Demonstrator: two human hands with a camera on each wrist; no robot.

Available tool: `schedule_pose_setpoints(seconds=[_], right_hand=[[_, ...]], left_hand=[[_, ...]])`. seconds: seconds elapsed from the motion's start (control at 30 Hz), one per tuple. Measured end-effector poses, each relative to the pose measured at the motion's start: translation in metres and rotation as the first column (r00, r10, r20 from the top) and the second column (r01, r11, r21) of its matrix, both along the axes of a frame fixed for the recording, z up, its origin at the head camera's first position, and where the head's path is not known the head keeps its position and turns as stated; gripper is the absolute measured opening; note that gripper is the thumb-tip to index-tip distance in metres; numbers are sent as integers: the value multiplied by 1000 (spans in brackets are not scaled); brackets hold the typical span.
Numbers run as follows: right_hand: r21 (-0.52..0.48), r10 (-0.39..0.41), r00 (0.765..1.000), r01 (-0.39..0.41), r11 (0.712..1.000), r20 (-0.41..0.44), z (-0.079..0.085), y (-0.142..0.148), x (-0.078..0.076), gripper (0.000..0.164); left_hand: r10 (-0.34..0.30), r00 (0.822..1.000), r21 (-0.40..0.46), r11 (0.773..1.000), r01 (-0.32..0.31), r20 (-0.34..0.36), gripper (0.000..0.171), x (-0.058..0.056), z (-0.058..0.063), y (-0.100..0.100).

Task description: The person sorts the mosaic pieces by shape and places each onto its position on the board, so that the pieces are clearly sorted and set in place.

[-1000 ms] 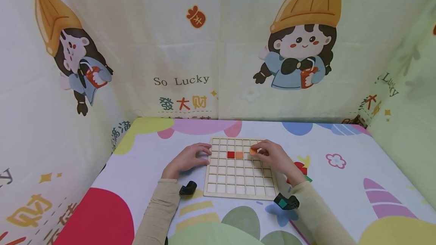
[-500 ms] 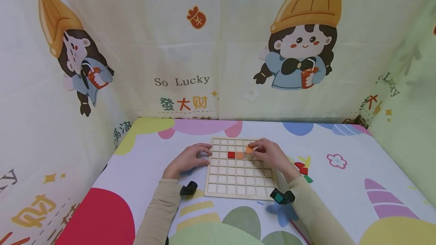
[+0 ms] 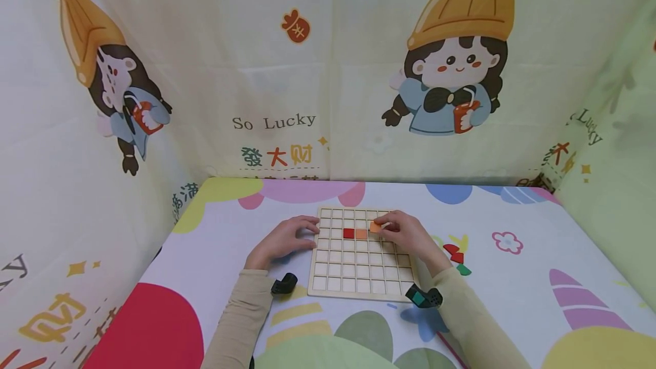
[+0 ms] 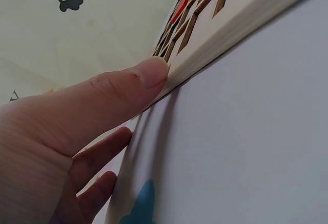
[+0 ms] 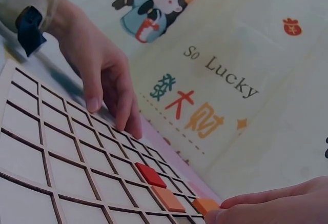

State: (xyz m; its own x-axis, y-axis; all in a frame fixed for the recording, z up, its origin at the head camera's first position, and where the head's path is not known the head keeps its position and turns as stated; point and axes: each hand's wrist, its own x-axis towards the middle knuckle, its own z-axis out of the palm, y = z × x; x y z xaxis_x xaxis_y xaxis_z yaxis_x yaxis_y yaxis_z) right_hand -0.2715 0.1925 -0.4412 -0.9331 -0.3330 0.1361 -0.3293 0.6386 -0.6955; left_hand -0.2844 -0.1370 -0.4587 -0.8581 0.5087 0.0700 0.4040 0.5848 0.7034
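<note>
A pale wooden grid board (image 3: 361,295) lies on the table, divided into small square cells. One cell holds a red square tile (image 3: 348,233), and the cell to its right a light orange tile (image 3: 361,234). My right hand (image 3: 410,237) pinches another orange tile (image 5: 204,205) between thumb and fingers, over the upper right part of the grid. Whether this tile touches the board is hard to tell. My left hand (image 3: 283,239) touches the board's left edge; in the left wrist view its thumb (image 4: 118,88) lies against the wooden rim.
Red and green shapes (image 3: 458,258) show beside my right forearm; I cannot tell whether they are loose pieces or print. A patterned cloth (image 3: 241,209) covers the table. Printed fabric (image 3: 359,73) hangs behind and at both sides.
My right hand has shifted slightly left with the orange tile, then stayed nearly still. More of the red and green shapes is visible beside the forearm. The left hand keeps its place.
</note>
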Motion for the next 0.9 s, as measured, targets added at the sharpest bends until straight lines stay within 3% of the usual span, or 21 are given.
schedule_pose_setpoints(seconds=[0.2, 0.6, 0.9], right_hand=[[21, 8, 1000, -9, 1000, 22, 0, -1, 1, 30], [83, 72, 995, -67, 994, -65, -5, -1, 0, 25], [88, 43, 999, -40, 995, -34, -9, -3, -2, 24]], left_hand=[[5, 1000, -5, 1000, -5, 1, 26, 0, 0, 0], [9, 1000, -3, 1000, -9, -7, 26, 0, -2, 0], [14, 1000, -3, 1000, -14, -3, 26, -1, -3, 0]])
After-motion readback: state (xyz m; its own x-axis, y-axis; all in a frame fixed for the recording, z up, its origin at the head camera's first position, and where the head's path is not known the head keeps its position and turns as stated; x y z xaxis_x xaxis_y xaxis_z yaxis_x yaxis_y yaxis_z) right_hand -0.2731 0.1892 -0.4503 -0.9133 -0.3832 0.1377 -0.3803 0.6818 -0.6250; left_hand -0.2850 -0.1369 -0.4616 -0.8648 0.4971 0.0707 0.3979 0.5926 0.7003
